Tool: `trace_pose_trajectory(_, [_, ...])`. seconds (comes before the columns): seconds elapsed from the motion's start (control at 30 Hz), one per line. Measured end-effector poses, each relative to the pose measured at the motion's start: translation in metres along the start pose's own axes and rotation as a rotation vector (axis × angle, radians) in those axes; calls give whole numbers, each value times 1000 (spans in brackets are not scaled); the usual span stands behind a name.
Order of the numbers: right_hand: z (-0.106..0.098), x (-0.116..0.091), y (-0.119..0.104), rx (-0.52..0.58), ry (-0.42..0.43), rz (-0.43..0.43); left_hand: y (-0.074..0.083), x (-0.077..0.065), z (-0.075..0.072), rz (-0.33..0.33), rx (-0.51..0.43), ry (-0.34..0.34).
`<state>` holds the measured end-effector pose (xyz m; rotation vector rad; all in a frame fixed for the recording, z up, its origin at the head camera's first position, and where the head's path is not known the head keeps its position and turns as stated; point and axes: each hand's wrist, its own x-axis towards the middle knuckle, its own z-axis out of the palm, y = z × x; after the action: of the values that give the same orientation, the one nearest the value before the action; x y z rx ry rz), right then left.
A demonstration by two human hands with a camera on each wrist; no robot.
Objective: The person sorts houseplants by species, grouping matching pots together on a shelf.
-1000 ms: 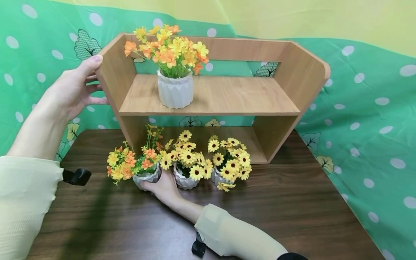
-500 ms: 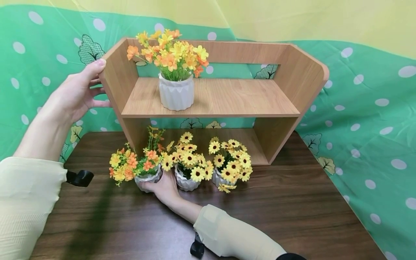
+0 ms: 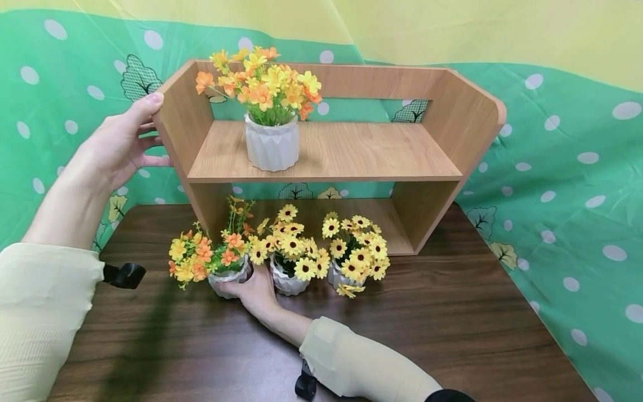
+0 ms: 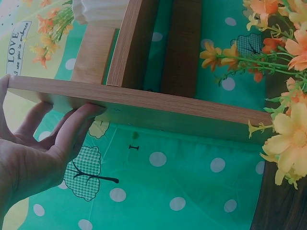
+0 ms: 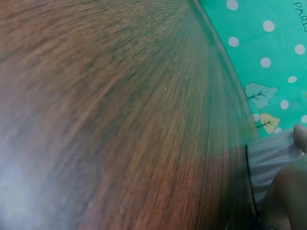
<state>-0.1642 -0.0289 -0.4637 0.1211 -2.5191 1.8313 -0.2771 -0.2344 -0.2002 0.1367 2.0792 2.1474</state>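
Note:
My left hand [image 3: 113,139] holds the left side panel of a two-tier wooden shelf [image 3: 377,148], thumb on its front edge. In the left wrist view, bent fingers [image 4: 76,129] press the panel's outer face. Down on the table, my right hand [image 3: 258,293] grips the pale ridged pot of an orange-and-yellow flower plant [image 3: 203,254], the leftmost in a row before the shelf. That pot [image 5: 268,165] shows at the right wrist view's edge, partly hidden by the hand. Close to its right stands a potted yellow daisy plant [image 3: 291,245], then another daisy plant [image 3: 356,248].
On the upper shelf board, left of centre, sits a white pot of orange and yellow flowers [image 3: 273,145]. The shelf stands at the back of a dark wooden table [image 3: 427,324]. Behind it hangs a green and yellow spotted cloth [image 3: 557,167].
The whole scene sits slightly lower in the head view than a second ago. Both hands keep their holds on the shelf panel and the flower pot; neither has visibly moved.

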Motion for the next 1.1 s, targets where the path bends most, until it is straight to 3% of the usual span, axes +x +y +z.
trace_pose_trajectory(0.3, [-7, -5, 0, 29, -54, -7, -1, 0, 1, 0, 6, -2])
trace_pose_trajectory(0.5, [-16, -11, -7, -33, -105, 52, -1, 0, 1, 0, 13, -7])
trace_pose_trajectory(0.67, [-25, -16, -18, -60, -186, 52, -1, 1, 0, 4, 5, -5])
trace_pose_trajectory(0.87, [-39, -23, -36, 37, -281, -45, -1, 1, -2, 5, -3, -8])
trace_pose_trajectory(1.1, [-52, -26, -62, 162, -373, -34, -1, 1, -3, 4, -29, -25])
